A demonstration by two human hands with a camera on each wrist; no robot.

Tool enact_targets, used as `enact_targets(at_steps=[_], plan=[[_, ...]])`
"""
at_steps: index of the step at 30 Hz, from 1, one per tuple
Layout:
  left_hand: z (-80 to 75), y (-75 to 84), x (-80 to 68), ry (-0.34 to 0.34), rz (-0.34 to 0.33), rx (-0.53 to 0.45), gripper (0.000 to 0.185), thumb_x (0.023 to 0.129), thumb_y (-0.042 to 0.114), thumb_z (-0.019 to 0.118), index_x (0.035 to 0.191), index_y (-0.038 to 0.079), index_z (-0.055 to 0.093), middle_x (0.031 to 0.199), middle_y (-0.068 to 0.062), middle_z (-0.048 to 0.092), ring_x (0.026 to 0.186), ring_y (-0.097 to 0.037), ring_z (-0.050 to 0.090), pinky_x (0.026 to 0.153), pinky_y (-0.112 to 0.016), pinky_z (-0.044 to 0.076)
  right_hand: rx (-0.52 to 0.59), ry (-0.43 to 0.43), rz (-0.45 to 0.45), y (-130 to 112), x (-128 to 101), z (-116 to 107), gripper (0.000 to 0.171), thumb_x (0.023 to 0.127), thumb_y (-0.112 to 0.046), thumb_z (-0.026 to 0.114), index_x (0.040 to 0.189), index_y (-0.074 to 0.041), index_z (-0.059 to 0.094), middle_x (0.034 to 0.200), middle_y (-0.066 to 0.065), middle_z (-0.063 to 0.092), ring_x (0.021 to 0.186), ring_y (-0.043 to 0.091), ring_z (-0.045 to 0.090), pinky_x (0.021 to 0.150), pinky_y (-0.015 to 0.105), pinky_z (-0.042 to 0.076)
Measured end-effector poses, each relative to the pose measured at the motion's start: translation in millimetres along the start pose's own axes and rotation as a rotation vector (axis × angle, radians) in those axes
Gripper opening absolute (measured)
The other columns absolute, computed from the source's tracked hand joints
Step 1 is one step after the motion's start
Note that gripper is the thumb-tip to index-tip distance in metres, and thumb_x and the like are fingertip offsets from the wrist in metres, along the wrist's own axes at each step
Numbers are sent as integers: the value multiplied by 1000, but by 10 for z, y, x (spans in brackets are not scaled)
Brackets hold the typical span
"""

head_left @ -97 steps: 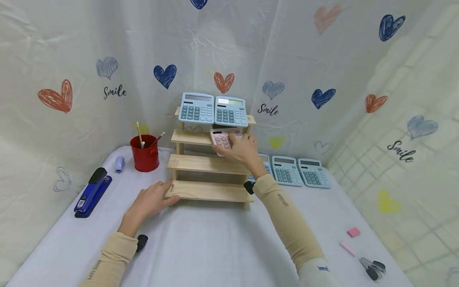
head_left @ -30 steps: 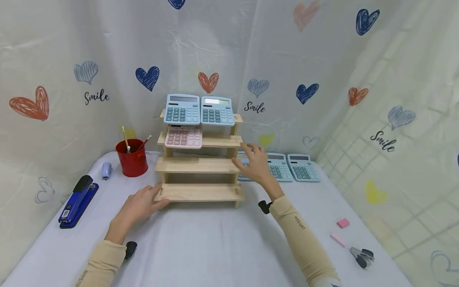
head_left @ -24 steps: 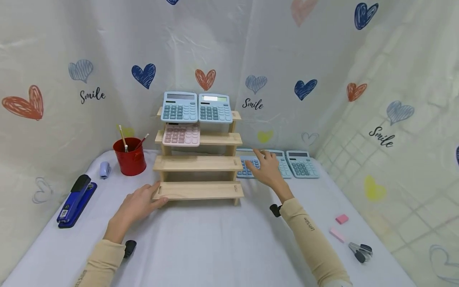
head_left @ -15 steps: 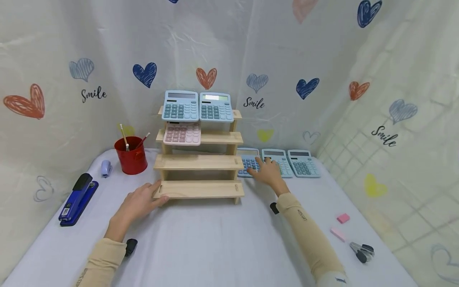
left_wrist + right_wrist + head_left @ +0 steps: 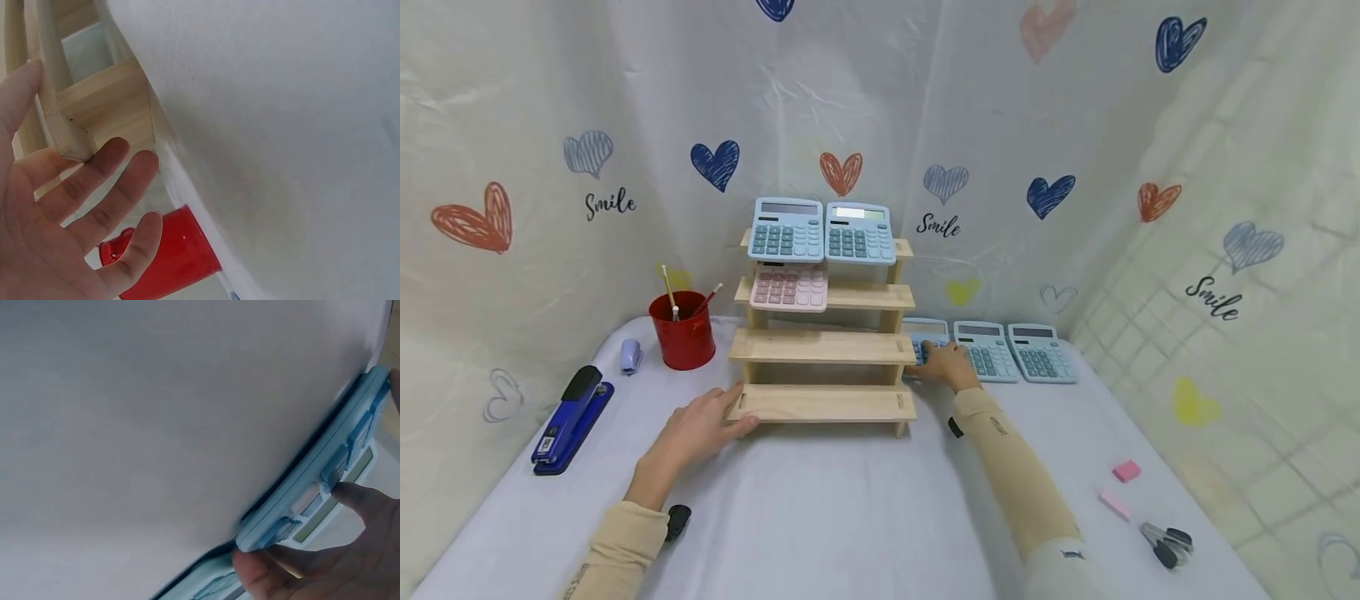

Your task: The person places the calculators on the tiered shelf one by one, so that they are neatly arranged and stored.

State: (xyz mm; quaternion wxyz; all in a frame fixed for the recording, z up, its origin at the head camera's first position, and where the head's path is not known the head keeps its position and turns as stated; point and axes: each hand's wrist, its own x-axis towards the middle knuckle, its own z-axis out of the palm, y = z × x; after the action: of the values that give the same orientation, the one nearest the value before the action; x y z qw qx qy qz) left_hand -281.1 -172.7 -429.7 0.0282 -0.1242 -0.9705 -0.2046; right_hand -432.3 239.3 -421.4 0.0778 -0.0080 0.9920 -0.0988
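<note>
A wooden tiered shelf [image 5: 820, 347] stands on the table. My left hand [image 5: 694, 427] touches the left end of its lowest board; in the left wrist view the hand's fingers [image 5: 106, 215] are spread beside the board's corner. Two light blue calculators [image 5: 786, 229] sit side by side on the top tier. On the tier below, at the left, lies a pink calculator [image 5: 789, 287]. My right hand [image 5: 947, 364] grips a light blue calculator [image 5: 315, 459] just right of the shelf, thumb and fingers at its opposite edges with one finger over the keys.
Two more blue calculators, a middle one [image 5: 987, 352] and an outer one [image 5: 1042, 353], lie in line to the right. Left are a red bucket [image 5: 683, 333] with pencils, a small lilac stapler [image 5: 630, 356] and a blue stapler [image 5: 572, 421]. Pink erasers [image 5: 1126, 471] and a staple remover [image 5: 1167, 546] lie front right.
The pink calculator was placed at the left of the second tier and let go. My right hand moved down to the blue calculator beside the shelf and took hold. My left hand stayed.
</note>
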Motion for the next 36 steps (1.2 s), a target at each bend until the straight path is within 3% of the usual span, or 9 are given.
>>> enact_targets(at_steps=[8, 14, 18, 24, 31, 36], plan=[[21, -5, 11, -21, -22, 16, 76, 94, 48, 65, 151, 2, 42, 120, -21, 63, 87, -23, 54, 68, -40, 46, 23, -17, 56, -49, 34, 18, 104, 82, -75, 57, 162, -20, 19, 157, 44, 13, 146, 62, 14, 107, 74, 34], [19, -6, 19, -12, -21, 23, 76, 94, 47, 65, 150, 1, 43, 118, -22, 63, 85, -23, 54, 67, -41, 47, -7, 3, 7, -18, 56, 20, 102, 83, -72, 58, 160, -13, 26, 155, 45, 21, 142, 67, 18, 108, 75, 31], [18, -9, 16, -11, -17, 24, 76, 94, 47, 65, 150, 0, 43, 119, -22, 63, 86, -24, 55, 69, -44, 49, -3, 30, -58, 41, 20, 38, 98, 86, -68, 58, 157, -7, 31, 154, 38, 34, 142, 65, 23, 113, 74, 24], [24, 4, -2, -28, -34, 18, 77, 94, 48, 65, 150, 1, 42, 122, -23, 63, 91, -26, 57, 75, -50, 51, 22, 53, -103, 134, -142, 28, 96, 87, -68, 55, 157, -6, 31, 151, 32, 44, 141, 61, 31, 114, 72, 26], [20, 14, -10, -39, -39, 17, 78, 94, 49, 65, 151, 0, 41, 124, -24, 62, 92, -26, 57, 77, -52, 52, 125, 79, -76, 234, -389, -113, 98, 85, -66, 57, 158, -8, 28, 152, 36, 39, 141, 58, 34, 112, 69, 33], [9, 11, 5, -39, -36, 12, 78, 94, 49, 64, 151, 1, 41, 123, -24, 62, 93, -27, 58, 80, -55, 52, 108, 120, -54, 355, -532, -283, 99, 85, -69, 55, 160, -12, 25, 152, 41, 32, 140, 63, 30, 109, 75, 30]])
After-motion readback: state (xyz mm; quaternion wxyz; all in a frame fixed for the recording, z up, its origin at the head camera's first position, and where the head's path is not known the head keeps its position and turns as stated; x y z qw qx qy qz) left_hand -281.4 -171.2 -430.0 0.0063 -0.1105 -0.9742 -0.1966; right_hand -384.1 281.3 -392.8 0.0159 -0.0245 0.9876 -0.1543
